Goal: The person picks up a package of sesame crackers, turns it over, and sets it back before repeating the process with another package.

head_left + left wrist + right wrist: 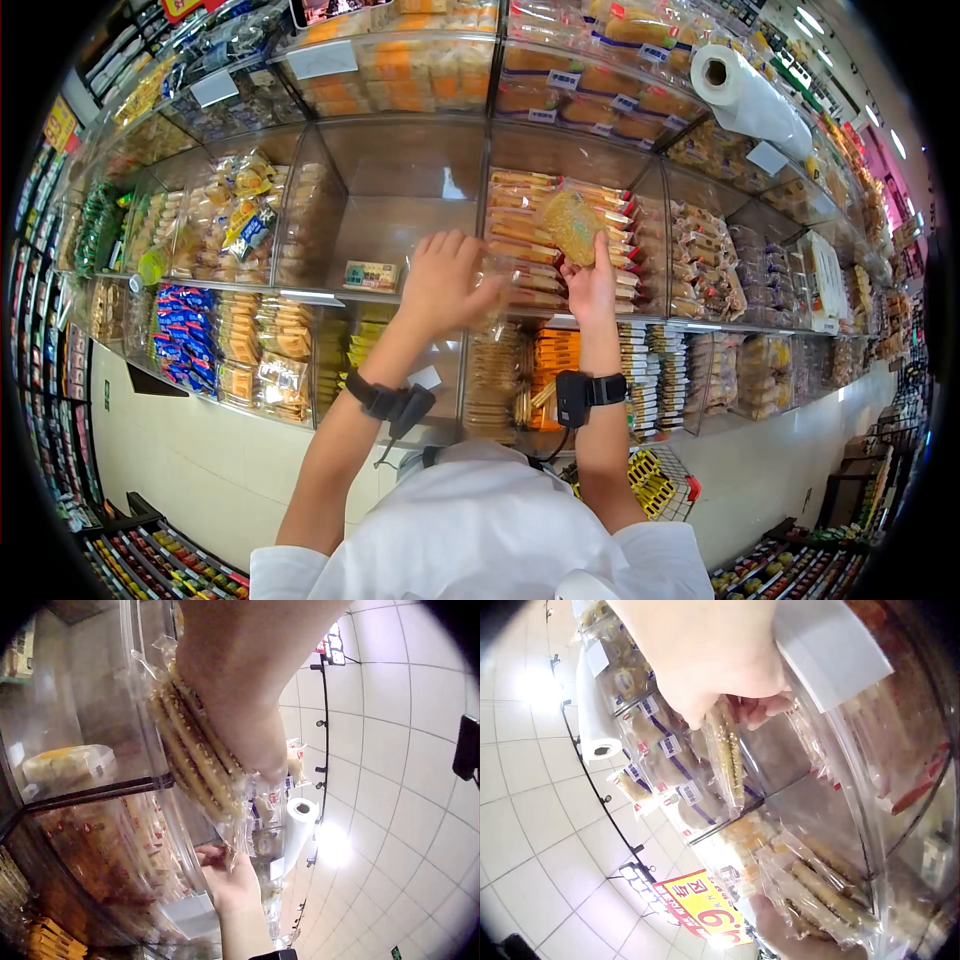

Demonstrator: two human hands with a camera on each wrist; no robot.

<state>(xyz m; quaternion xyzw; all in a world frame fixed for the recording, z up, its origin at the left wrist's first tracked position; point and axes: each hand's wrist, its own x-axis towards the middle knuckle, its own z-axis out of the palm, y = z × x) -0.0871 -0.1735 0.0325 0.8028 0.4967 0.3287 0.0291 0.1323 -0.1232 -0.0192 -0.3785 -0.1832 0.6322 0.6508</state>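
Note:
My right hand (590,285) pinches a flat, oval sesame biscuit (572,228) in clear wrap, raised over a bin of red-ended packets (525,235). In the right wrist view this sesame biscuit (727,761) shows edge-on below the thumb and fingers. My left hand (445,280) is to its left, at the front of a clear bin. Wrapped sesame biscuits (817,889), seen in the right wrist view, are gripped by the left hand (780,930). The left wrist view shows biscuits (195,754) edge-on beside that hand, partly covered by it.
A small yellowish package (371,276) lies in the bin with bare floor (400,225). Clear dividers and shelf lips (400,298) border the bins. A plastic bag roll (745,95) stands at upper right. Below right is a cart (680,480) holding yellow packs.

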